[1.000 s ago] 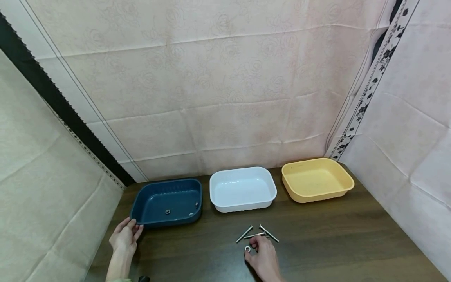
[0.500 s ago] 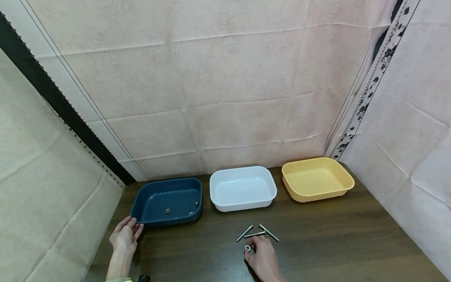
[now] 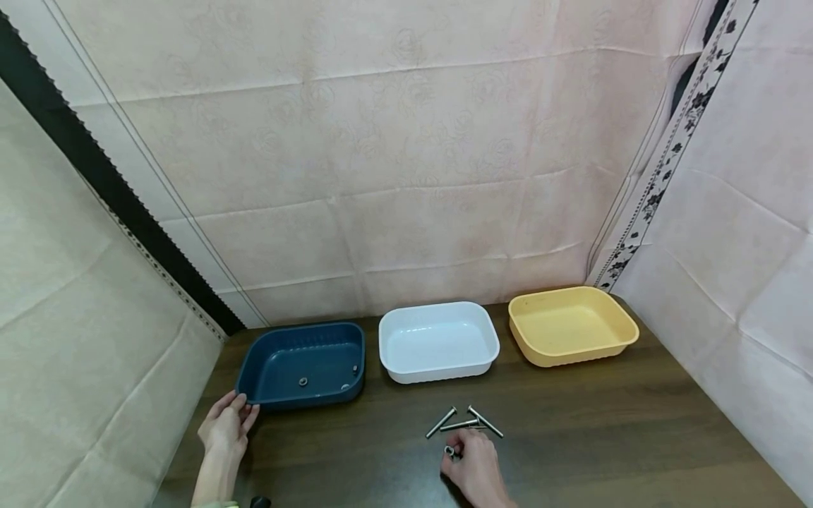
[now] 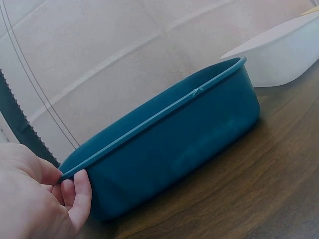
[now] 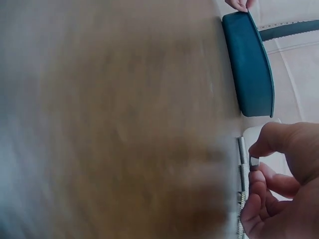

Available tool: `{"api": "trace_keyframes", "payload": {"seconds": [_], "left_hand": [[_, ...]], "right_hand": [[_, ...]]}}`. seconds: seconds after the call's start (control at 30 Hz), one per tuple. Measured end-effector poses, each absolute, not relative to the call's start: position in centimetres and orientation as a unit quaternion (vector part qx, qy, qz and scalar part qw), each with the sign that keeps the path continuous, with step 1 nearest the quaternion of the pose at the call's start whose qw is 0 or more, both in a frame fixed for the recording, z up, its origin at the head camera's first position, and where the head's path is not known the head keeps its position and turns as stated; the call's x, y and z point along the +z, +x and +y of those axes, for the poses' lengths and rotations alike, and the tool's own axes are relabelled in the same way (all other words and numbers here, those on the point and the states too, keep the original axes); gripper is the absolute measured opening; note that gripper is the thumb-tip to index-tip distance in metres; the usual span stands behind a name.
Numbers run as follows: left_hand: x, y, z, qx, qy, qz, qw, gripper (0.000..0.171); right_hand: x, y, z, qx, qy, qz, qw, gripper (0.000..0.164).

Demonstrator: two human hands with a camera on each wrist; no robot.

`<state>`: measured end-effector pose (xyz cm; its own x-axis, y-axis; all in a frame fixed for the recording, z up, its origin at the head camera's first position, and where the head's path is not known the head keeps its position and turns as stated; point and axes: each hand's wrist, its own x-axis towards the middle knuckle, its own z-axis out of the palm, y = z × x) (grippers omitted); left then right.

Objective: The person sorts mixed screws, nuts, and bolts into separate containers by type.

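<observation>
My left hand (image 3: pixel 225 427) pinches the front left corner of the dark blue tray (image 3: pixel 273 367); in the left wrist view its thumb and fingers close on the rim. Small metal nuts (image 3: pixel 303 382) lie inside that tray. Between the thumb and fingertips of my right hand (image 3: pixel 475 467) is a metal nut (image 5: pixel 254 162), held low over the table. Just beyond those fingers lie several long metal bolts (image 3: pixel 441 422), partly crossing one another.
A white tray (image 3: pixel 438 346) stands in the middle at the back, and a yellow tray (image 3: pixel 571 324) to its right. Pale cloth (image 3: pixel 413 176) hangs behind and at both sides of the wooden table (image 3: pixel 603 437). A small black object (image 3: pixel 260 502) shows at the bottom edge.
The nut has turned in my right fingertips, its hole now less squarely facing the head camera. My left hand, the trays and the bolts stay put.
</observation>
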<state>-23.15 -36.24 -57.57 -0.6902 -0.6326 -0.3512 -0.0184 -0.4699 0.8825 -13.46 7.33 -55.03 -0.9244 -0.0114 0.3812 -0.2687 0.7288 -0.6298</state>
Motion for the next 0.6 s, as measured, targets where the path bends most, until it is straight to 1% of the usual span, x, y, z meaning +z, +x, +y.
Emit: {"api": "trace_keyframes", "payload": {"seconds": [0.07, 0.17, 0.3, 0.4, 0.47, 0.6], "left_hand": [[-57.6, -23.2, -36.2, -0.785, 0.337, -0.481, 0.197, 0.033], [-57.1, -23.0, -36.1, -0.784, 0.346, -0.478, 0.193, 0.028], [-56.3, -22.7, -35.8, -0.781, 0.352, -0.481, 0.186, 0.022], [-56.5, -22.7, -35.7, -0.781, 0.346, -0.484, 0.189, 0.024], [-56.9, -22.9, -35.7, -0.783, 0.344, -0.479, 0.198, 0.028], [-57.1, -23.0, -35.9, -0.785, 0.342, -0.477, 0.198, 0.031]], "right_hand": [[-54.7, -13.6, 7.3, 0.365, 0.081, -0.91, 0.179, 0.019], [-54.1, -13.9, 7.2, 0.375, 0.088, -0.904, 0.182, 0.019], [-53.3, -14.4, 7.0, 0.397, 0.095, -0.897, 0.167, 0.017], [-52.8, -14.8, 6.7, 0.409, 0.096, -0.894, 0.158, 0.015], [-52.6, -15.0, 6.5, 0.412, 0.097, -0.891, 0.161, 0.014], [-52.2, -15.4, 6.2, 0.415, 0.099, -0.887, 0.173, 0.014]]}}
